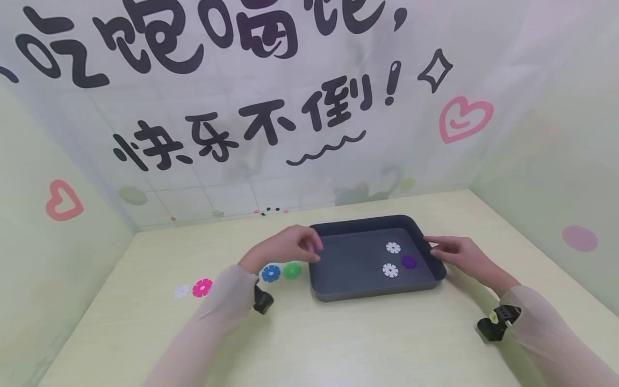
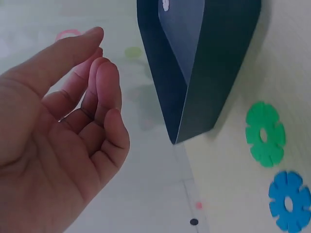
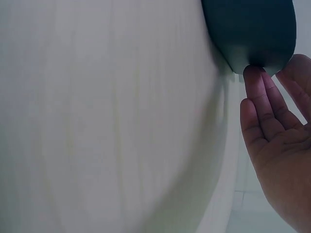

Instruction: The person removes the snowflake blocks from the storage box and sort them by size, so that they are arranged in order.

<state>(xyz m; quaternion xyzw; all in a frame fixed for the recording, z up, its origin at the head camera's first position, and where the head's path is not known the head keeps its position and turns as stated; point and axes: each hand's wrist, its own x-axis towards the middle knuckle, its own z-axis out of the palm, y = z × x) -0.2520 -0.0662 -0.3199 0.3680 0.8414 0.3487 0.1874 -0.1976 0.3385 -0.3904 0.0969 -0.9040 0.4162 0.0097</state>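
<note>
A dark grey tray [image 1: 358, 293] lies on the table with two white notched discs [image 1: 393, 248] and a purple notched disc [image 1: 408, 262] in its right half. My left hand [image 1: 290, 244] hovers by the tray's left rim, fingers loosely bent and nothing between them. In the left wrist view, a gap separates that hand [image 2: 73, 121] from the tray wall [image 2: 218, 73]. At the other end, my right hand [image 1: 466, 260] touches the tray's right side; the right wrist view shows its fairly straight fingers [image 3: 265, 99] against the outer wall [image 3: 252, 34].
Left of the tray lie a green disc [image 1: 292, 270], a blue disc [image 1: 271, 273], a pink disc [image 1: 202, 287] and a white disc [image 1: 182, 292]. My left forearm partly covers that row. A printed wall sheet [image 1: 290, 183] stands behind the table.
</note>
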